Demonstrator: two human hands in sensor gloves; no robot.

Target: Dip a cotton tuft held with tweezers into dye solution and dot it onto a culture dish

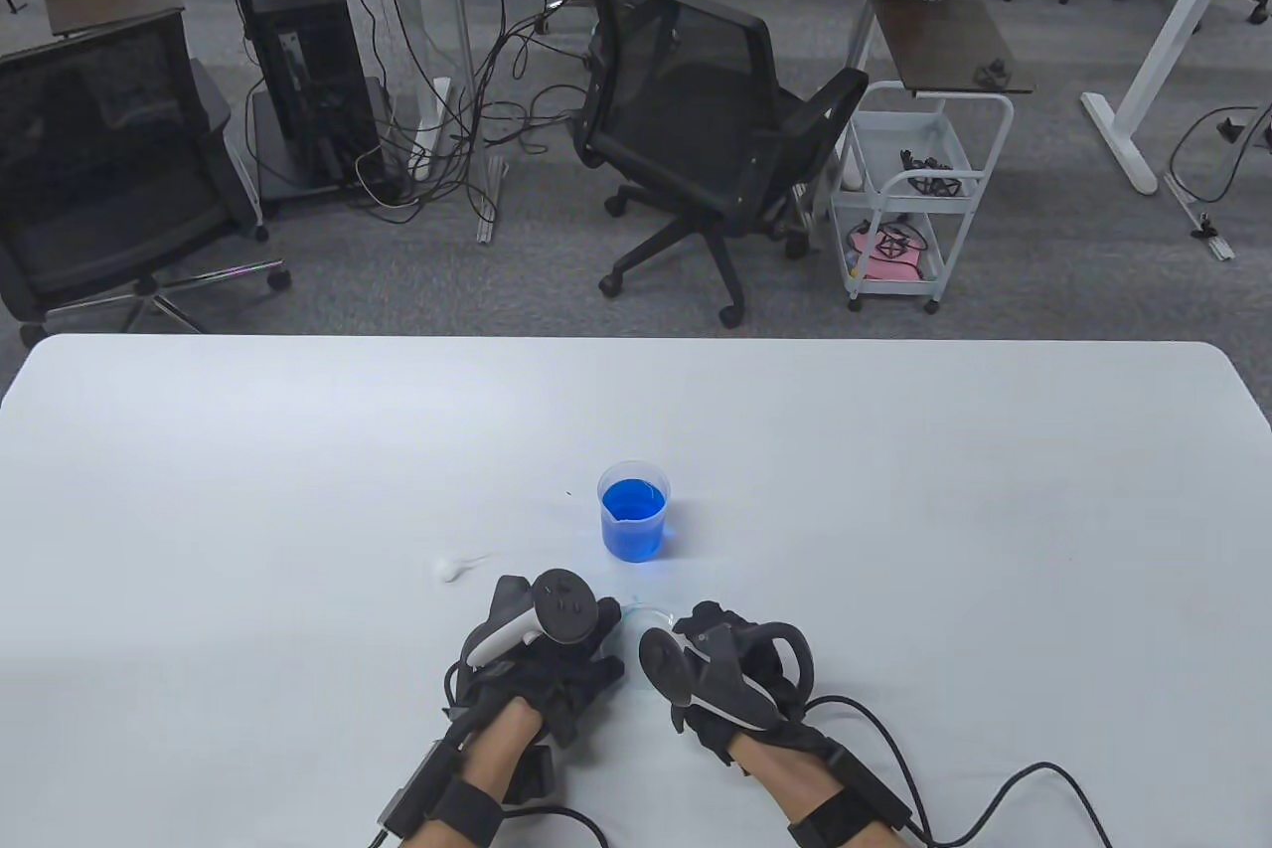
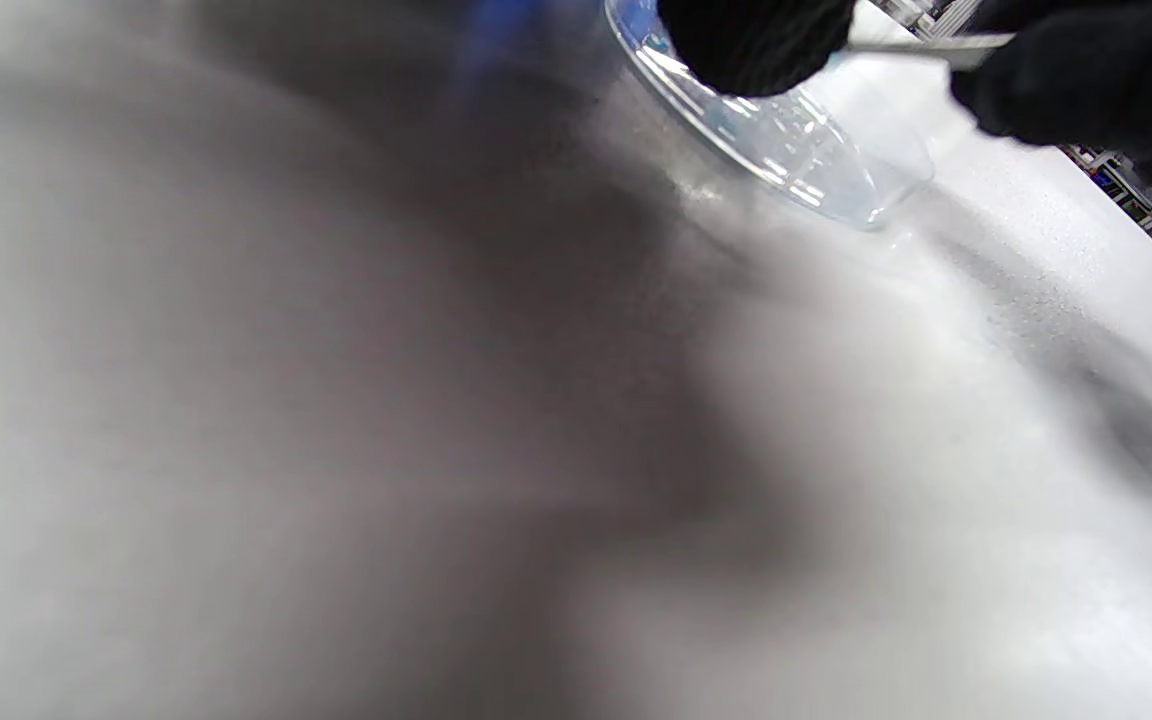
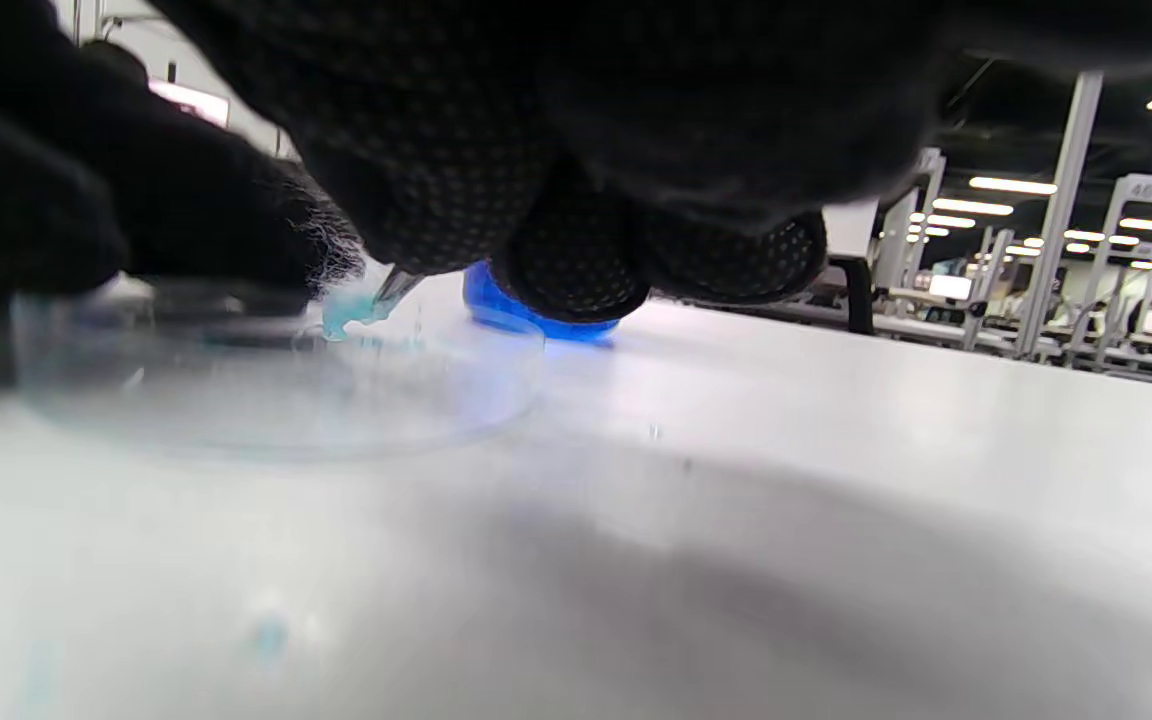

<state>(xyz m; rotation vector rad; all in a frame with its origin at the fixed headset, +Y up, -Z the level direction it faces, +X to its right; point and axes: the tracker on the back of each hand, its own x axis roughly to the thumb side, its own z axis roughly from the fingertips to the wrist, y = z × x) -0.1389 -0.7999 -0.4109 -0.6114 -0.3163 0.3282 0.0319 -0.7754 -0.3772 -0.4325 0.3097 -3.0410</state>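
Observation:
A small beaker of blue dye (image 1: 633, 512) stands mid-table. Just in front of it a clear culture dish (image 1: 644, 611) (image 3: 276, 395) (image 2: 791, 145) lies between my hands. My left hand (image 1: 556, 654) (image 3: 86, 215) holds the dish by its left rim; one fingertip (image 2: 756, 45) rests on the edge. My right hand (image 1: 720, 664) (image 3: 576, 200) grips metal tweezers (image 3: 396, 287) (image 2: 931, 45), whose tip pinches a blue-stained cotton tuft (image 3: 348, 312) touching the dish. In the table view the trackers hide the tweezers and most of the dish.
A loose white cotton tuft (image 1: 452, 568) lies on the table left of the beaker. The white table (image 1: 298, 490) stretches wide on both sides. Office chairs, a cart and cables stand on the floor beyond its far edge.

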